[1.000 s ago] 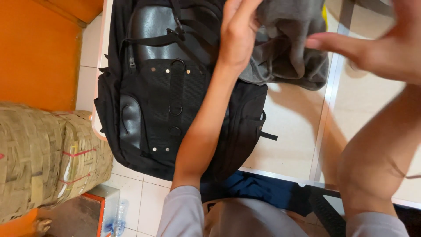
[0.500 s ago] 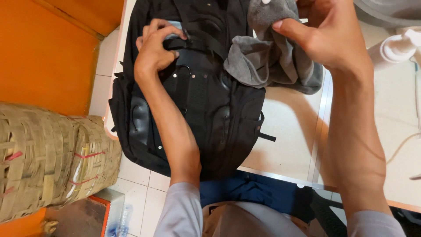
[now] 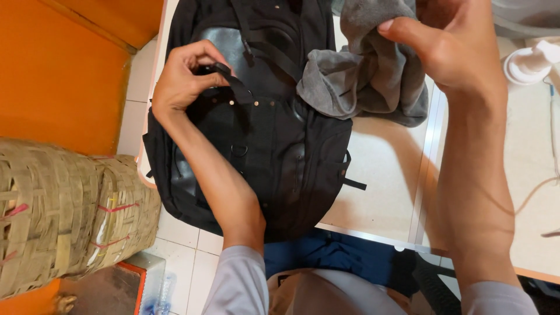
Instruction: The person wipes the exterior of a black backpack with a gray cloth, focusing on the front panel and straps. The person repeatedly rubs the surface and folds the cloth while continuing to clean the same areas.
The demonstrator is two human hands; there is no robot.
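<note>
A black backpack (image 3: pixel 274 151) lies flat on a beige tabletop (image 3: pixel 385 175), its lower end hanging over the near edge. My left hand (image 3: pixel 184 81) pinches a black strap (image 3: pixel 233 84) on the pack's upper left. My right hand (image 3: pixel 452 52) holds a crumpled grey cloth (image 3: pixel 361 76) above the pack's upper right corner, the cloth drooping onto the pack and the table.
Woven straw bundles (image 3: pixel 64 216) stand at the left on the white tiled floor, beside an orange wall (image 3: pixel 58 76). A white pump bottle (image 3: pixel 528 61) lies at the table's far right. A thin cable (image 3: pixel 536 192) crosses the right side. A small plastic box (image 3: pixel 149 286) sits on the floor.
My left hand went from the grey cloth down to the pack's left side and took hold of a strap. My right hand now holds the cloth alone, a little lower.
</note>
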